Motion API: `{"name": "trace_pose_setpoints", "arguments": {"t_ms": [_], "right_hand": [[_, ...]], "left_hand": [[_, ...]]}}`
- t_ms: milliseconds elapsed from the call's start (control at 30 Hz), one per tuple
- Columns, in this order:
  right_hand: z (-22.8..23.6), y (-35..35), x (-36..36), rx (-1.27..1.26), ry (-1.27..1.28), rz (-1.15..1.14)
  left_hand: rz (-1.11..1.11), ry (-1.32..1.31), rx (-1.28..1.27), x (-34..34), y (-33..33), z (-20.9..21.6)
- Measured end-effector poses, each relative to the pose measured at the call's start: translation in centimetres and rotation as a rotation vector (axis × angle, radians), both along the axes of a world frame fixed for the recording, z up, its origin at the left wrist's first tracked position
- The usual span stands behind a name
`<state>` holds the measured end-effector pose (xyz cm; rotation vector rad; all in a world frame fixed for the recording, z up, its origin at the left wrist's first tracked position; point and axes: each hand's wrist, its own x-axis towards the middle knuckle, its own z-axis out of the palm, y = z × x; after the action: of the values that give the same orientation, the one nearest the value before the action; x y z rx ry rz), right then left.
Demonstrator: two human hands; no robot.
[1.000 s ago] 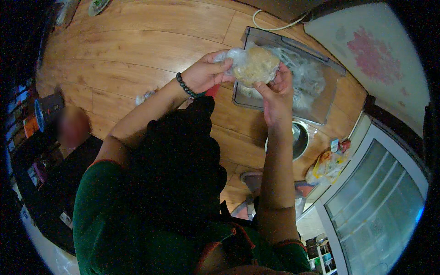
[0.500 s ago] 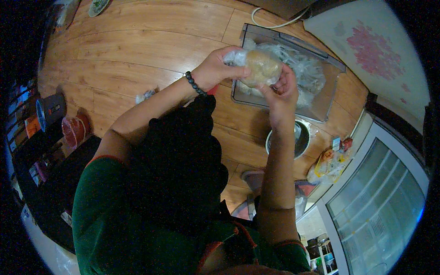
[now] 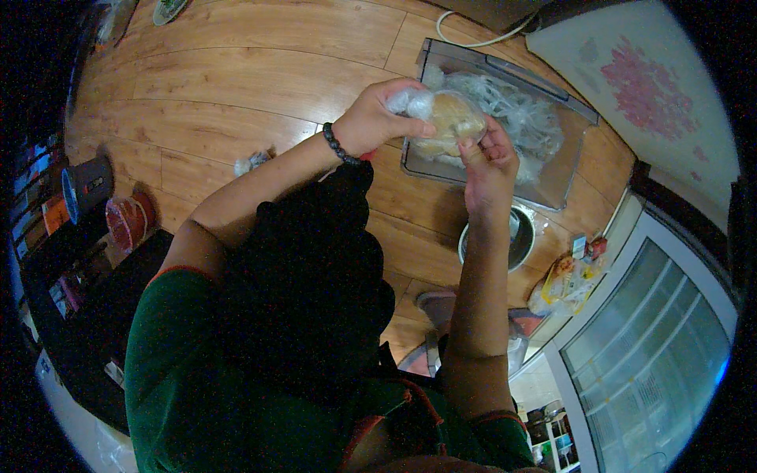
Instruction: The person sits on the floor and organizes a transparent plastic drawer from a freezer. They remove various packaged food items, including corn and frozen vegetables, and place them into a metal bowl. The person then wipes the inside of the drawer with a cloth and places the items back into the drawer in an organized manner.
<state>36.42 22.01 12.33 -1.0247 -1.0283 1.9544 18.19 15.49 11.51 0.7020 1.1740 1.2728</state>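
Between my two hands is a clear plastic bag point(image 3: 451, 116) with a pale tan, rounded lump inside; what the food is I cannot make out. My left hand point(image 3: 384, 118), with a dark bead bracelet at the wrist, grips the bunched left end of the bag. At the bag's right edge, my right hand point(image 3: 489, 162) pinches the plastic between thumb and fingers. Below and beyond the hands, a transparent grey drawer bin point(image 3: 576, 169) rests on the floor. Several crumpled clear plastic bags point(image 3: 524, 118) fill much of it.
A round metal pot point(image 3: 520, 236) stands beside my right forearm. Further right, a printed plastic packet point(image 3: 564, 288) lies near a glazed door point(image 3: 646, 339). At left are a red basket point(image 3: 130, 223) and a dark bin point(image 3: 85, 191). A white cable point(image 3: 473, 43) curves behind the drawer bin.
My right hand has shifted slightly, its fingers now pinching the plastic at the bag's right side. The tan lump has turned a little, while my left hand keeps its grip.
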Motion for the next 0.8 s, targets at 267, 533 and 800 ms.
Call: {"name": "trace_pose_setpoints", "arguments": {"t_ms": [267,533,800], "right_hand": [[1.1,1.2,1.3,-0.063,0.018,-0.002],[-0.7,5.3,3.6,0.745,-0.689,-0.004],[-5.0,5.2,5.2,0.919,-0.986,0.07]], "left_hand": [[-0.217,0.559,0.371,0.0,1.4,1.9],[0.038,0.399,0.029,-4.0,-2.1,-1.7],[0.009,0.375,-0.128,-3.8,-4.9,-3.2]]}}
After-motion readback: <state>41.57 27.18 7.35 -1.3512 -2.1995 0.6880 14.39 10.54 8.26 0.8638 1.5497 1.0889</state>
